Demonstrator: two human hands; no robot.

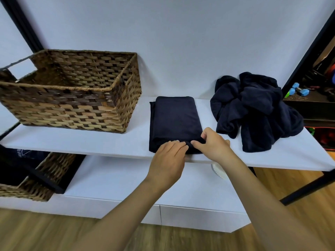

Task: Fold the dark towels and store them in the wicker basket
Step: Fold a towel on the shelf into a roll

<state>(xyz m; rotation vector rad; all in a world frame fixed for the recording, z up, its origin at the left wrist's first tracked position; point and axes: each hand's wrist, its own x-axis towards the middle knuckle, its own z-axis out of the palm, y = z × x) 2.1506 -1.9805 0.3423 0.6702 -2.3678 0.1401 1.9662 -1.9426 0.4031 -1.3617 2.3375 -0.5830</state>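
Observation:
A folded dark navy towel (174, 120) lies flat on the white shelf (81, 144), right of the wicker basket (72, 104). My left hand (168, 160) rests on the towel's near edge with fingers together. My right hand (212, 144) pinches the towel's near right corner between thumb and fingers. A crumpled heap of dark towels (253, 111) sits at the shelf's right end. The wicker basket stands at the shelf's left, and I see nothing inside it.
A second wicker basket (36, 180) with dark cloth sits on the lower white shelf at left. Black frame posts flank the shelving. Blue dumbbells (299, 89) lie beyond the right post. A white round object (219, 172) peeks from under the shelf. Wood floor below.

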